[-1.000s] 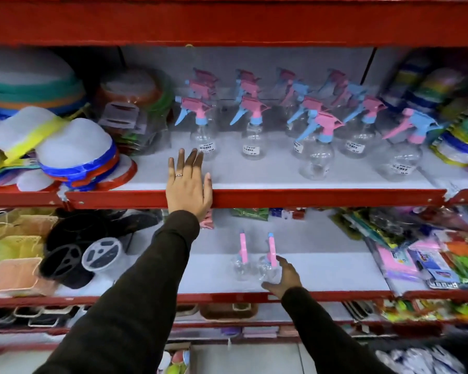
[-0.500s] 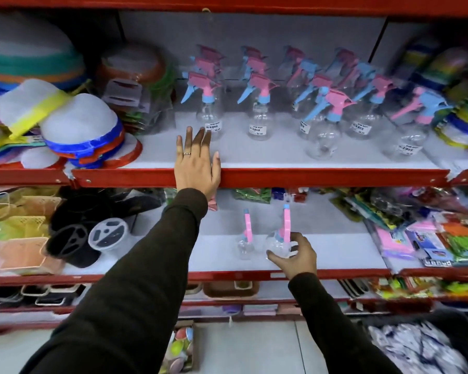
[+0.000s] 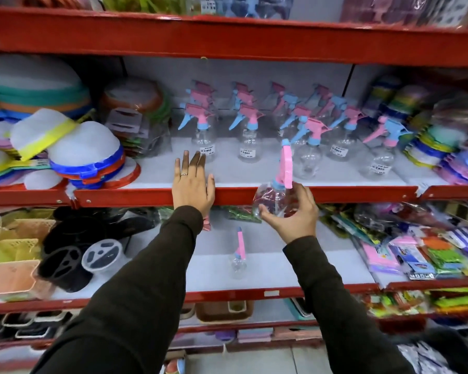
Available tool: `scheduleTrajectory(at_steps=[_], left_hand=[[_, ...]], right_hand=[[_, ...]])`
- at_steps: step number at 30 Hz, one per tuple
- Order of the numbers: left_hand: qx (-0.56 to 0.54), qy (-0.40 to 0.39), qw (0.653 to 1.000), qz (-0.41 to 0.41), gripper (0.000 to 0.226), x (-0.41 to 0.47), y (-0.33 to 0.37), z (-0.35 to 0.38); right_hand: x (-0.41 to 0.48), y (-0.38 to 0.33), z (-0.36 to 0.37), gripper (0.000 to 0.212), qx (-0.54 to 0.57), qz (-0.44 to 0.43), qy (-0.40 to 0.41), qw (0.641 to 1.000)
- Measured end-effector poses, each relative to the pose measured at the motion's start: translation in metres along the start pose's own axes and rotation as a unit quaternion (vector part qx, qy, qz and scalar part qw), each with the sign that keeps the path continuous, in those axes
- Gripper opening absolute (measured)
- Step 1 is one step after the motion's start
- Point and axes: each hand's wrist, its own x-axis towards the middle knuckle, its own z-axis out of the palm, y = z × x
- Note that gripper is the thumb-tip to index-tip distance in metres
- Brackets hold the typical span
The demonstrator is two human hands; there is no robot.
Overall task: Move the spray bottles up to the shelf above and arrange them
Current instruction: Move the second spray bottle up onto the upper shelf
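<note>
Head view looks down two dark sleeves at a red-edged rack. The right hand (image 3: 295,211) has its grip closed round the clear round belly of a spray bottle (image 3: 274,197), fingers curled underneath and thumb on the near side, carrying it level with the front lip of the upper shelf (image 3: 335,191), its pink trigger head standing upright above the fingers. The left hand (image 3: 192,182) lies flat and open on that same lip, fingers spread, holding nothing, seemingly just steadying. One more bottle (image 3: 237,261) stands alone on the lower shelf (image 3: 281,265), well apart from the hand. Up above, a crowd of matching bottles (image 3: 250,136) stands in loose rows, with free space at the front. These look empty and very light, thin clear plastic that would dent under a hard squeeze and tip easily once set down. Holding the belly low seems sound; the neck under the trigger would serve too.
</note>
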Motion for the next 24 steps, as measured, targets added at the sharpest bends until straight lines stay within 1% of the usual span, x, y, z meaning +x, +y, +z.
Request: scheduleTrajectory(at_steps=[3,5,10,12,14,21,23,24], left_hand=[[-0.002,0.000,1.000,0.001,0.063,0.000,0.000,0.000],[-0.006,0.004,1.000,0.000,0.063,0.000,0.000,-0.001],[-0.013,0.013,1.000,0.008,0.060,0.000,0.001,-0.003],[-0.013,0.015,1.000,0.009,0.060,0.000,0.000,-0.002],[-0.012,0.019,1.000,0.011,0.061,0.001,0.000,-0.002],[-0.015,0.031,0.999,0.012,0.060,0.002,-0.002,0.002],[-0.018,0.035,0.999,0.012,0.060,0.002,-0.002,0.003],[-0.018,0.036,0.999,0.012,0.060,0.002,-0.002,0.004]], right_hand=[[0.029,-0.012,0.009,0.060,0.007,-0.012,0.016,1.000],[0.046,-0.017,0.017,0.062,0.006,-0.001,0.014,1.000],[0.077,-0.010,0.040,0.065,-0.023,0.042,-0.014,0.999],[0.086,-0.005,0.048,0.071,-0.044,0.064,-0.040,0.996],[0.093,-0.001,0.054,0.072,-0.054,0.080,-0.064,0.993],[0.100,0.004,0.067,0.071,-0.079,0.091,-0.101,0.988],[0.100,0.005,0.067,0.075,-0.083,0.088,-0.105,0.987],[0.099,0.005,0.067,0.081,-0.081,0.087,-0.105,0.987]])
